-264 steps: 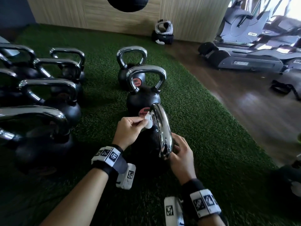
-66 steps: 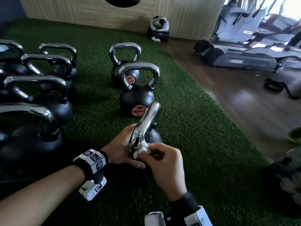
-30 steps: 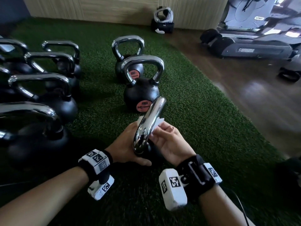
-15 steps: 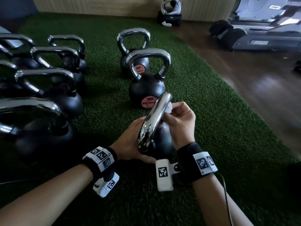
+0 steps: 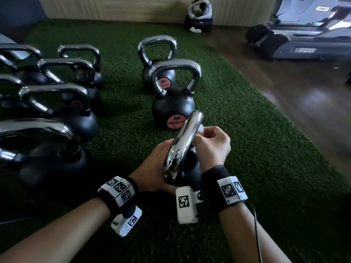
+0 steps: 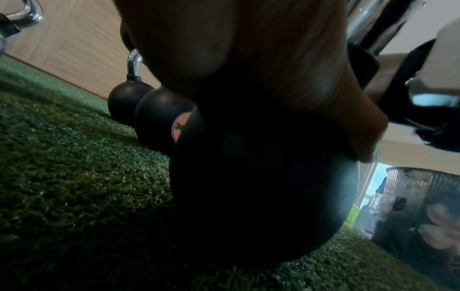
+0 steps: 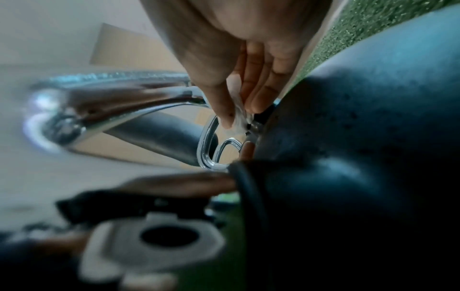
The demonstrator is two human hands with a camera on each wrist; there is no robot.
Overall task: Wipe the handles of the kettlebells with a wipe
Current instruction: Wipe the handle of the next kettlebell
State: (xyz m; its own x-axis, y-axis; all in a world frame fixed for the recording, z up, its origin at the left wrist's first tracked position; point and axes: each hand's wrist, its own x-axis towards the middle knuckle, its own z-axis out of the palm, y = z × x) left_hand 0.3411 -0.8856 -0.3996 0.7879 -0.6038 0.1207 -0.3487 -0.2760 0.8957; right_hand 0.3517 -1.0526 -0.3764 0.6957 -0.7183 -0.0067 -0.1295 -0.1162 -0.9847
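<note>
A black kettlebell (image 5: 190,168) with a chrome handle (image 5: 184,141) stands on the green turf right in front of me. My left hand (image 5: 152,168) lies against the near left side of its body (image 6: 248,187), fingers curved round it. My right hand (image 5: 210,147) pinches a small white wipe (image 5: 200,130) between thumb and fingers and holds it against the far right side of the handle, near its top. In the right wrist view the wipe (image 7: 236,116) sits crumpled between the fingertips, close to where the handle meets the ball.
Two more kettlebells (image 5: 172,103) (image 5: 157,61) stand in a row just beyond. Several larger ones (image 5: 62,114) crowd the left side. A wooden floor (image 5: 294,103) borders the turf on the right, with a treadmill (image 5: 296,44) and a dark bag (image 5: 199,19) by the wall.
My right hand has carried the wipe from the near end of the handle up to its far end. The left hand has stayed on the kettlebell's side.
</note>
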